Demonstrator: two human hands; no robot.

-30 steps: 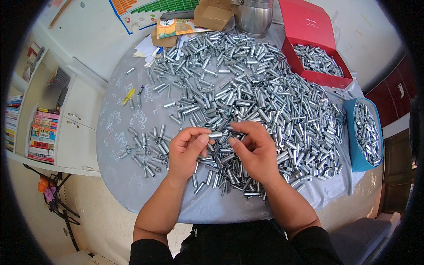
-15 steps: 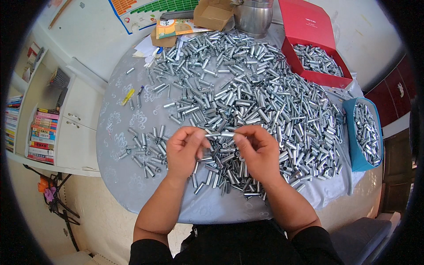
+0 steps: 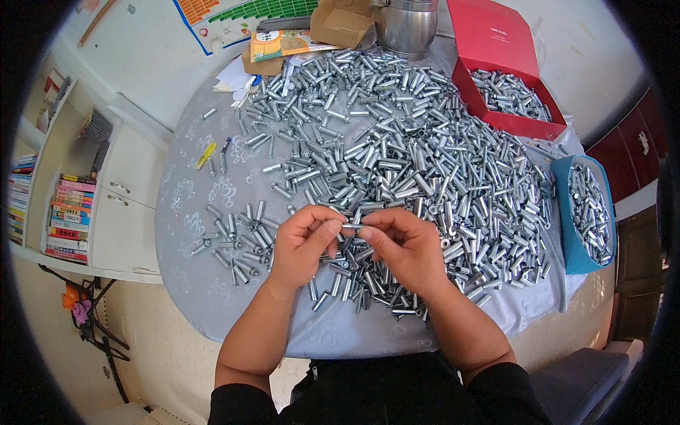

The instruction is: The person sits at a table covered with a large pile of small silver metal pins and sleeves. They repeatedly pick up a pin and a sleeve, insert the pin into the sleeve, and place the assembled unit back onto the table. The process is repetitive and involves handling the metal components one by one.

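Note:
Above the near middle of the pile, my left hand [image 3: 304,242] and my right hand [image 3: 406,246] meet almost fingertip to fingertip. Both are closed in a pinch on a small silvery expansion bolt [image 3: 351,226], mostly covered by the fingers. Whether its bolt and sleeve are fully joined cannot be made out. Beneath and beyond the hands spreads a large heap of loose metal sleeves and bolts [image 3: 418,177]. To the left of my left hand lies a smaller group of bolts with sleeves on them [image 3: 241,244].
A red box [image 3: 520,127] with its lid up holds more metal parts at the far right. Nearer stands a blue fabric bin [image 3: 577,262], also filled. A steel pot [image 3: 407,32], a cardboard box [image 3: 340,25] and a yellow tool [image 3: 206,154] are on the grey tablecloth [image 3: 191,283].
My hands have come closer together, the right one moving leftward. The metal parts pinched between them show less than before. The heap looks the same.

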